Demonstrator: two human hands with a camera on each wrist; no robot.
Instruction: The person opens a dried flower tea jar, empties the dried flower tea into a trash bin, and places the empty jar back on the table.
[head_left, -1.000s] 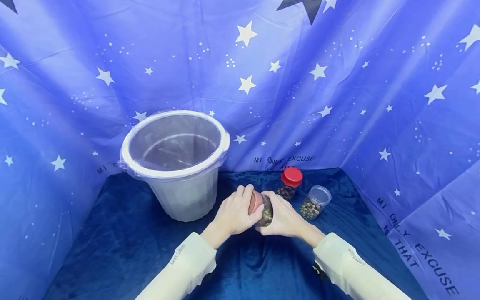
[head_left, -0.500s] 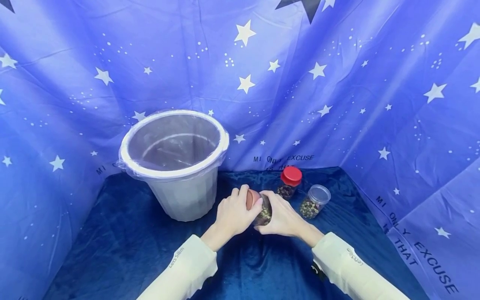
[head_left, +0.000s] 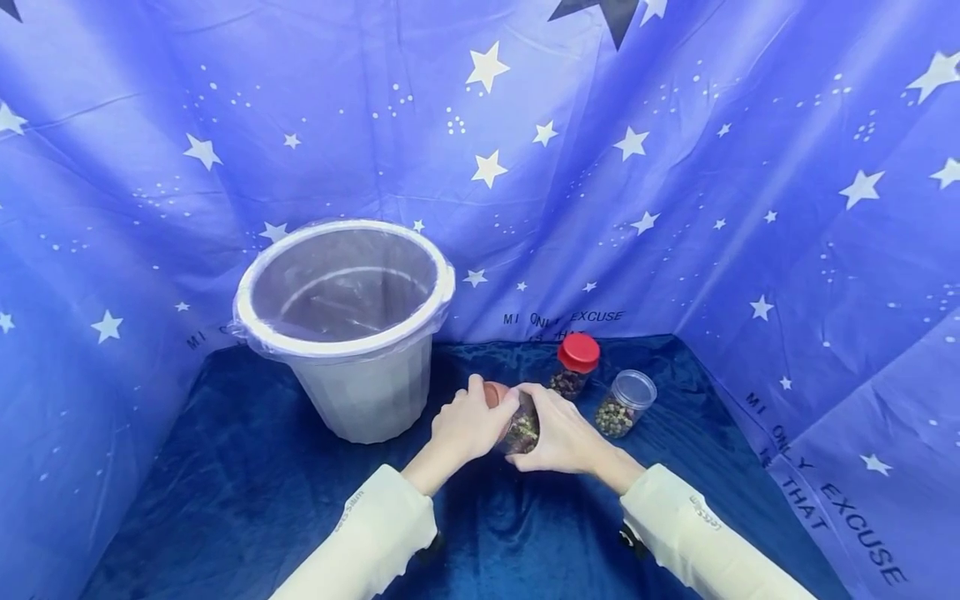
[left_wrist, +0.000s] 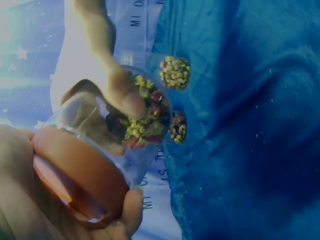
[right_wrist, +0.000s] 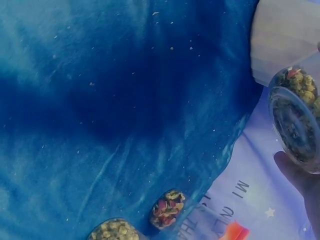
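Both hands hold one clear jar (head_left: 523,429) of dried flower buds and petals, tilted, over the blue cloth. Its brown-orange lid (left_wrist: 82,167) is on the jar's mouth. My left hand (head_left: 467,427) has its fingers curled round this lid. The right hand (head_left: 562,433) grips the jar's body, thumb and fingers on opposite sides. In the right wrist view the round base of the jar (right_wrist: 295,120) shows at the right edge. Behind the right hand stand a red-lidded jar (head_left: 579,353) and a clear-lidded jar (head_left: 626,404), both partly filled with dried buds.
A white bucket (head_left: 360,400) lined with a clear bag stands at the left, behind the left hand. Dark blue cloth (head_left: 225,500) covers the surface, with small pale specks on it. A star-printed blue curtain (head_left: 375,125) encloses the back and sides.
Both hands and the jar have shifted slightly left. The left hand has turned a little with the lid, so less of the lid shows. The other jars and the bucket stay put.
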